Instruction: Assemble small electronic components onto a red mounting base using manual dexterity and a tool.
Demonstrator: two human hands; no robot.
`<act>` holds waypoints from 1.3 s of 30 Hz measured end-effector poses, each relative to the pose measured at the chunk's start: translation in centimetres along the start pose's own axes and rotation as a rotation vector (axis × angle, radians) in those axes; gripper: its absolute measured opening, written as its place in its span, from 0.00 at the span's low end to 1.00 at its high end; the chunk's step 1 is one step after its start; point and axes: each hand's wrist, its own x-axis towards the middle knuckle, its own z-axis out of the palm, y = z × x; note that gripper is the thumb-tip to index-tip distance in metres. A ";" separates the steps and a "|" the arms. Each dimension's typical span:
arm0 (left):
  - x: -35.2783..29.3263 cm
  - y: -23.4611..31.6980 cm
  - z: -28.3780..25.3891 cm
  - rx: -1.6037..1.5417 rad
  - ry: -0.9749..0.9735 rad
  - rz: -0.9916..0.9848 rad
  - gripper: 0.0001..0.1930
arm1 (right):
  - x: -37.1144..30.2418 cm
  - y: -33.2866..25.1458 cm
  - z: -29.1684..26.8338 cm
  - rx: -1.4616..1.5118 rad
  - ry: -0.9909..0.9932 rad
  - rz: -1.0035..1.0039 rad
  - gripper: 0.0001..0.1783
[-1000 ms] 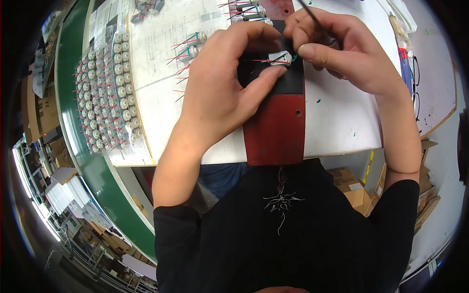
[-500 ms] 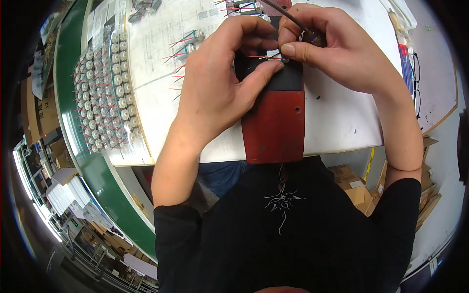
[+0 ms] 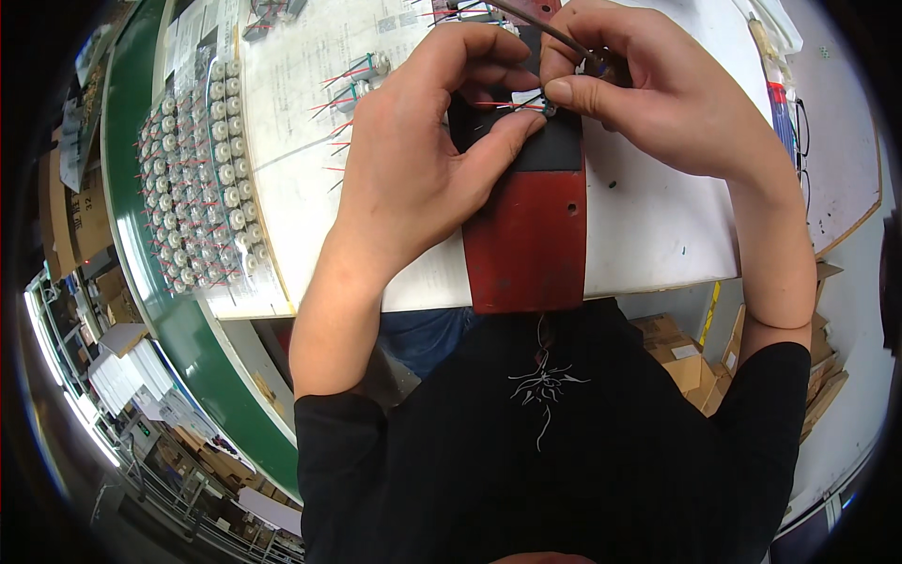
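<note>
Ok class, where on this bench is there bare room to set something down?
The white tabletop between the red board and right forearm, bar tiny specks; also the board's near end, below the black pad. Crowded: the pad, under left hand and right hand; the left side, packed with wired parts.

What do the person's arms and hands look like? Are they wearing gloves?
No gloves: the left hand and right hand are bare, and so are both forearms. The shirt is black, with short, plain black sleeves and a thin, pale, branching line design on its front.
</note>
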 end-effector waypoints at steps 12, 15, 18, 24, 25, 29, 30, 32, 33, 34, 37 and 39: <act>3.1 -4.7 2.4 -0.532 0.103 0.829 0.19 | 0.3 0.3 0.7 -0.028 0.096 -0.071 0.08; 0.1 -0.5 0.5 -0.093 0.089 0.010 0.19 | 1.0 1.1 1.0 -0.075 0.100 -0.082 0.08; 0.3 -0.2 0.8 -0.090 0.092 0.005 0.19 | 4.1 6.5 1.3 -0.027 0.278 -1.313 0.08; 1.3 3.1 -0.4 -0.163 -0.014 -0.391 0.19 | 2.6 4.1 1.6 0.064 0.235 -0.987 0.07; 1.1 3.0 -0.7 -0.143 -0.018 -0.368 0.19 | 0.9 2.0 1.4 0.030 0.194 -0.614 0.07; 1.3 2.8 -1.1 -0.118 -0.046 -0.336 0.20 | -0.3 1.0 1.9 0.109 0.190 -0.262 0.07; 1.5 3.0 -1.3 -0.106 -0.072 -0.350 0.19 | -0.2 1.2 2.0 0.174 0.211 -0.274 0.06; 1.4 2.7 -1.5 -0.113 -0.079 -0.373 0.19 | -0.2 2.7 2.3 0.153 0.196 -0.246 0.08; 1.2 2.4 -1.6 -0.143 -0.068 -0.322 0.19 | -0.2 3.5 2.4 0.146 0.198 -0.225 0.09; 1.0 2.1 -1.7 -0.171 -0.057 -0.271 0.18 | -0.1 3.9 2.5 0.140 0.202 -0.204 0.11; 0.9 1.6 -2.2 -0.214 -0.047 -0.228 0.17 | -0.1 3.6 2.7 0.169 0.209 -0.195 0.13; 1.0 1.5 -2.5 -0.215 -0.102 -0.232 0.16 | -0.3 3.5 2.6 0.172 0.212 -0.183 0.15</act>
